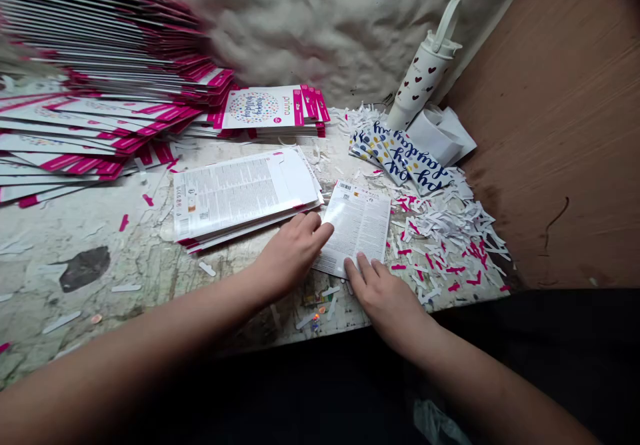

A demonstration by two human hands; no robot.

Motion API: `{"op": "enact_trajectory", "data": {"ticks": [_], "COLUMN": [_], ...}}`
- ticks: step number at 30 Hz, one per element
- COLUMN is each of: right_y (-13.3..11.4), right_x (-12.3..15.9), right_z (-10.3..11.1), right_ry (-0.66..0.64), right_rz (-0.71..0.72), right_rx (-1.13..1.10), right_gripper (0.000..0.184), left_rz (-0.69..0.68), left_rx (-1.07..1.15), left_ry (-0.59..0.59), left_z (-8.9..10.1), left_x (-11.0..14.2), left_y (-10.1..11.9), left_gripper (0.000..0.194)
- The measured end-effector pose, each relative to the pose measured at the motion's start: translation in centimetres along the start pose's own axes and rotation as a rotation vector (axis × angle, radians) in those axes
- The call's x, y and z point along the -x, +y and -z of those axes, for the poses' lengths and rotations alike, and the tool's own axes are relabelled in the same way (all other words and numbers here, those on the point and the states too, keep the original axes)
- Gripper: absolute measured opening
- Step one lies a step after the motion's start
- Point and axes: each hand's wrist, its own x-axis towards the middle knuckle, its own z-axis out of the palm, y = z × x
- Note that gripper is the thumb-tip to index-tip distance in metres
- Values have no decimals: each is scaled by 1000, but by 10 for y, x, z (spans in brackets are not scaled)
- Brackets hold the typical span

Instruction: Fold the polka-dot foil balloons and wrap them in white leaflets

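A flat white printed card packet [357, 225], covered in small text with a barcode at its top corner, lies in front of me on the table. At its left edge my left hand [295, 248] is closed, fingers curled and the tips pinching at the packet's side. My right hand [387, 295] rests its slightly spread fingers on the lower edge of the same packet. Just left of it sits a stack of similar packets [245, 188], text side up, with pink edges showing below.
Tall leaning piles of pink-edged packets [145, 45] fill the back left, beside a "happy birthday" packet stack [260, 108]. Paper scraps [445, 231] cover the right side. Behind them are folded dotted strips [400, 155], a white roll [435, 135] and a heart-patterned tumbler [423, 78].
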Motion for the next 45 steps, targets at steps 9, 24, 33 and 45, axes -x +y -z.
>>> {"op": "enact_trajectory", "data": {"ticks": [9, 24, 33, 45], "right_y": [-18, -14, -14, 55], "right_x": [-6, -23, -51, -30], "right_z": [29, 21, 8, 77], "right_ry": [495, 407, 564, 643], "right_rz": [49, -71, -117, -285], "right_rx": [-92, -816, -917, -1229], "right_gripper": [25, 46, 16, 24], "left_rz": [622, 456, 293, -178], "left_rx": [1535, 1278, 1185, 700], "left_ry": [-29, 151, 175, 402], "left_z": [-15, -13, -19, 72], "left_x": [26, 35, 30, 27], "left_y": [22, 9, 19, 37], "left_gripper": [26, 26, 30, 45]}}
